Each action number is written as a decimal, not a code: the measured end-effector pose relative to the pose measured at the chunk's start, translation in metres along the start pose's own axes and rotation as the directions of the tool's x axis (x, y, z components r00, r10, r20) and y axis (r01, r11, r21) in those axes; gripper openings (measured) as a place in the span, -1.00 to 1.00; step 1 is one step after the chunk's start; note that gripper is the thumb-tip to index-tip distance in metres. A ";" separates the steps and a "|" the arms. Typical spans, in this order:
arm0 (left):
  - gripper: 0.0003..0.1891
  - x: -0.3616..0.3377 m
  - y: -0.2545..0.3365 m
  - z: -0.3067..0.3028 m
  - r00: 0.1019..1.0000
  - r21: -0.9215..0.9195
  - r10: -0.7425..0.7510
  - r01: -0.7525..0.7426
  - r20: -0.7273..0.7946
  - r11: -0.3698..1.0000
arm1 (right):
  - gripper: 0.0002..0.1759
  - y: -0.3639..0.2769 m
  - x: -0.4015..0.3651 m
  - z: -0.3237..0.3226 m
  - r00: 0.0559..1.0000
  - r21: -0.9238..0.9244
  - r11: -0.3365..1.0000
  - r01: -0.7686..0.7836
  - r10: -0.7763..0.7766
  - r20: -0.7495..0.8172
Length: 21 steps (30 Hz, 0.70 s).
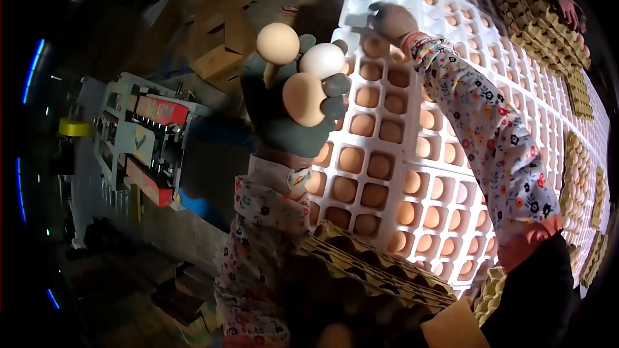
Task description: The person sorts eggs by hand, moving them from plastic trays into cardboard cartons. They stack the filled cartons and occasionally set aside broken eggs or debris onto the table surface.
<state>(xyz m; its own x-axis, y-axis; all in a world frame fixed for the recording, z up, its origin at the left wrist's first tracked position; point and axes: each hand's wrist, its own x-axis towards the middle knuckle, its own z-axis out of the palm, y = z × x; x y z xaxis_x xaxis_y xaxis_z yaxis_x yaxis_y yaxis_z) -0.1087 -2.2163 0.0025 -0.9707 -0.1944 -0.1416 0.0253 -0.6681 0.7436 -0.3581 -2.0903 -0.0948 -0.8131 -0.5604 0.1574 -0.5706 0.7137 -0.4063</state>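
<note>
My left hand [284,134], in a dark glove, is turned palm up with its fingers curled round three eggs. One is a light brown egg [278,43], one a paler egg [322,60], and the lowest a brown egg [304,99]. My right hand [392,22], also gloved, reaches over the white foam egg tray [404,148]. Just below it sits an egg [373,46] in the tray; blur and the hand's angle hide whether its fingers hold anything. Rows of brown eggs fill the tray's pockets nearer to me.
Stacked cardboard egg flats [380,267] lie close in front of me. More pulp flats [538,19] stand at the far right, beside another person's hand [567,9]. A machine with red parts [151,148] and cardboard boxes [219,42] are on the left.
</note>
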 end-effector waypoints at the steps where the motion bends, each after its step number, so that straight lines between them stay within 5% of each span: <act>1: -0.52 -0.001 -0.001 -0.002 1.000 -0.015 -0.003 0.003 0.002 1.000 | -0.59 0.010 0.005 0.005 0.960 0.031 0.999 -0.041 0.048 -0.275; 4: -0.44 -0.002 -0.006 -0.003 1.000 -0.085 -0.009 0.011 0.027 0.996 | -0.61 0.024 0.001 0.007 0.912 -0.162 0.984 -0.076 0.003 -0.409; 6: -0.39 -0.004 -0.009 -0.004 0.998 -0.158 -0.026 0.035 0.059 0.987 | -0.62 0.025 -0.019 0.006 0.816 -0.014 0.990 0.140 -0.124 -0.564; 7: -0.37 -0.003 -0.007 -0.004 0.996 -0.209 -0.033 0.051 0.087 0.977 | -0.64 -0.003 -0.051 -0.006 0.858 0.455 0.848 0.272 0.000 -0.513; 8: -0.34 -0.004 -0.012 -0.002 0.991 -0.225 -0.046 0.075 0.129 0.971 | -0.56 0.004 -0.078 -0.001 0.887 0.167 0.952 0.258 -0.165 -0.431; 9: -0.35 -0.004 -0.013 0.001 0.977 -0.168 -0.071 0.105 0.200 0.980 | -0.56 -0.023 -0.108 -0.012 0.992 0.876 0.467 0.121 -0.077 -0.097; 10: -0.39 0.005 -0.025 -0.006 0.960 0.209 -0.053 -0.006 0.276 0.978 | -0.56 -0.051 -0.137 -0.023 0.968 0.916 -0.328 -0.229 0.021 0.250; 11: -0.46 -0.002 -0.018 0.023 0.966 0.350 -0.217 0.156 0.141 0.923 | -0.66 -0.070 -0.152 -0.027 0.915 0.688 -0.669 -0.281 0.029 0.402; 12: -0.50 -0.002 -0.021 0.024 0.981 0.380 -0.149 0.090 0.128 0.921 | -0.69 -0.070 -0.172 -0.036 0.858 0.645 -0.625 -0.440 -0.078 0.508; 13: -0.55 0.000 -0.028 0.018 0.991 0.411 -0.074 0.021 0.115 0.911 | -0.68 -0.068 -0.195 -0.039 0.952 0.919 -0.248 -0.307 -0.090 0.293; 14: -0.58 0.012 -0.026 -0.001 0.977 0.634 0.152 -0.213 0.150 0.743 | -0.67 -0.051 -0.208 -0.035 0.969 0.928 -0.280 -0.246 -0.077 0.234; 15: -0.60 0.019 -0.019 -0.001 0.958 0.683 0.246 -0.277 0.146 0.676 | -0.65 -0.034 -0.221 -0.033 0.982 0.932 -0.309 -0.191 -0.064 0.180; 16: -0.62 0.024 -0.009 0.004 0.931 0.733 0.338 -0.327 0.140 0.597 | -0.62 -0.028 -0.227 -0.039 0.994 0.943 0.314 0.112 -0.031 -0.108; 17: -0.62 0.029 -0.004 0.010 0.951 0.653 0.306 -0.259 0.043 0.712 | -0.58 -0.020 -0.234 -0.043 0.920 0.500 0.796 0.342 -0.175 -0.350; 18: -0.60 0.054 -0.002 -0.006 0.926 0.830 0.365 -0.278 0.097 0.484 | -0.54 0.008 -0.251 -0.025 0.972 0.658 0.738 0.151 0.010 -0.234; 20: -0.56 0.087 0.002 -0.006 0.948 0.996 0.306 -0.085 0.092 -0.036 | -0.58 0.029 -0.273 -0.047 0.951 0.431 0.893 0.126 0.014 -0.308; 21: -0.52 0.100 -0.002 -0.003 0.960 0.966 0.253 -0.057 0.122 -0.251 | -0.62 0.040 -0.283 -0.051 0.910 0.080 0.981 0.177 -0.132 -0.393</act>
<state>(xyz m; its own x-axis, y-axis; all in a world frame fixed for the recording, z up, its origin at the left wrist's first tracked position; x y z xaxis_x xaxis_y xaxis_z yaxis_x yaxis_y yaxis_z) -0.2050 -2.2366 -0.0155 -0.9542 -0.2682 0.1324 -0.1824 0.8726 0.4530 -0.1566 -1.8817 -0.1102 -0.7103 -0.4392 0.5501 -0.6940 0.5674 -0.4431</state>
